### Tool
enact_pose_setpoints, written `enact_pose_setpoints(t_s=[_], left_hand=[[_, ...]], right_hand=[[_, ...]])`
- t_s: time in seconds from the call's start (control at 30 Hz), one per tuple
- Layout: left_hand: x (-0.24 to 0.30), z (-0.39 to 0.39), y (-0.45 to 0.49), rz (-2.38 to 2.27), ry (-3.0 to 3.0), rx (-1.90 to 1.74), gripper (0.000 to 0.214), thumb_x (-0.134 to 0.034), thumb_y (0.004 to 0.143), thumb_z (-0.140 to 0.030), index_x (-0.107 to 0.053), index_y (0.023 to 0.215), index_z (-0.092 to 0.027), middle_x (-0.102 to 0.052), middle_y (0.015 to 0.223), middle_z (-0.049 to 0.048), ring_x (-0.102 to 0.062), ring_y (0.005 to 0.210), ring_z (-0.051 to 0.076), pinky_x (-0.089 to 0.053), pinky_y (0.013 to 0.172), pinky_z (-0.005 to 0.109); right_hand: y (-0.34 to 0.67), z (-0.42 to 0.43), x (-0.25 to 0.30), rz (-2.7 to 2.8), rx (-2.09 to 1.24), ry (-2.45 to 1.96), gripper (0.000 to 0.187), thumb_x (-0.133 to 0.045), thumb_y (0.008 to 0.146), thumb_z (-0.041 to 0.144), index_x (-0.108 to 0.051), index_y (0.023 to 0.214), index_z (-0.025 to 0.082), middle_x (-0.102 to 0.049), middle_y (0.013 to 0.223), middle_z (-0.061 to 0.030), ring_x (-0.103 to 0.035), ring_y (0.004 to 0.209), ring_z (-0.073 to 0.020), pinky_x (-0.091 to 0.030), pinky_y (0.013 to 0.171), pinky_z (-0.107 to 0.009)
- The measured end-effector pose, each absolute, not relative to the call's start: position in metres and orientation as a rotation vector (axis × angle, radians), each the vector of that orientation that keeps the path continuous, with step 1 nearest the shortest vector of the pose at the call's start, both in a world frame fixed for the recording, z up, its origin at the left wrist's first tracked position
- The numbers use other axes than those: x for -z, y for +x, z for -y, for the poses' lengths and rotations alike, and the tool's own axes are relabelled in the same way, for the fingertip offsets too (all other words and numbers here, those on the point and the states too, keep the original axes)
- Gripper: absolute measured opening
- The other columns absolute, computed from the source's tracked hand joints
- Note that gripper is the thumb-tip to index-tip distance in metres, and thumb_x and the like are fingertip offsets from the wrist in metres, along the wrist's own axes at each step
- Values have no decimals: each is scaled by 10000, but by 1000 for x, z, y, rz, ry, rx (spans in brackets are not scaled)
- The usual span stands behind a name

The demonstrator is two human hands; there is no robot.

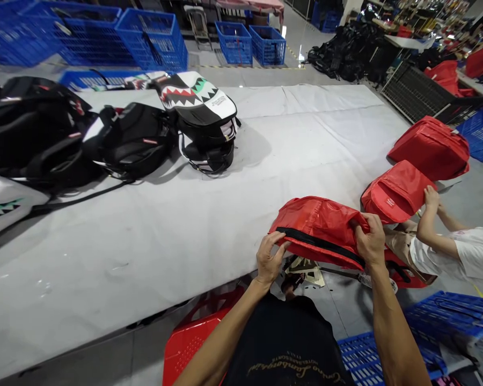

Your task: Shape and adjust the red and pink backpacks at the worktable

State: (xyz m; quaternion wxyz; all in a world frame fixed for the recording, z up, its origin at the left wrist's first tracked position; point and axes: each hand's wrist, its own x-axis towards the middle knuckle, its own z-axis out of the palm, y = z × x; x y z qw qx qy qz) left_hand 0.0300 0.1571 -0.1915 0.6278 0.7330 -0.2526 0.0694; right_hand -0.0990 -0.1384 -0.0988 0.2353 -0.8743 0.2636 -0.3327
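Observation:
A red backpack with a black zipper strip along its near side lies at the table's front edge. My left hand pinches its left end near the end of the strip, thumb below and fingers on top. At the right end, my right hand grips the red fabric, with the thumb pressed on its upper side. Just past my right hand lies a smaller red bag, which a co-worker's hands hold at its right side. The underside of my backpack is hidden.
Black-and-white backpacks with a shark-tooth print stand on the long white table. Another red bag lies at its right end. A red stool is at my left, blue crates at my right. More blue crates line the far side.

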Motion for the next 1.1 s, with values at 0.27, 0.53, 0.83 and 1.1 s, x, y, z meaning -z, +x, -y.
enact_pose_setpoints(t_s=[0.27, 0.53, 0.83, 1.1], left_hand=[[227, -172, 74, 932, 1640, -283, 204, -735, 1104, -309, -818, 1289, -325, -861, 1145, 59, -803, 1039, 220, -664, 910, 379], [231, -184, 99, 805, 1813, -7, 496, -726, 1015, -724, -793, 1177, -261, -808, 1226, 123, -777, 1172, 326, -656, 1023, 529], [185, -156, 46, 1059, 1937, -262, 377, -643, 1096, -325, -626, 1471, -294, -764, 1039, 96, -727, 890, 312, -588, 782, 448], [275, -238, 54, 2295, 1673, -5, 557, -643, 1035, -82, -626, 1568, -244, -848, 1001, 42, -755, 831, 243, -608, 882, 382]], right_hand=[[-87, 134, 102, -652, 925, -2390, 280, -651, 1076, 517, -733, 1085, 249, -739, 1075, -86, -686, 1040, -300, -540, 961, -460], [-52, 113, 98, -687, 852, -2452, 310, -573, 1119, 507, -743, 1110, 247, -748, 1099, -86, -677, 1041, -298, -512, 944, -446], [-35, 97, 106, -778, 871, -2685, 334, -493, 1192, 476, -729, 1206, 240, -772, 1091, -87, -638, 992, -315, -446, 914, -443], [-8, 124, 106, -775, 757, -2731, 229, -568, 1135, 345, -751, 1184, 218, -757, 1080, -107, -619, 996, -317, -456, 898, -437]])
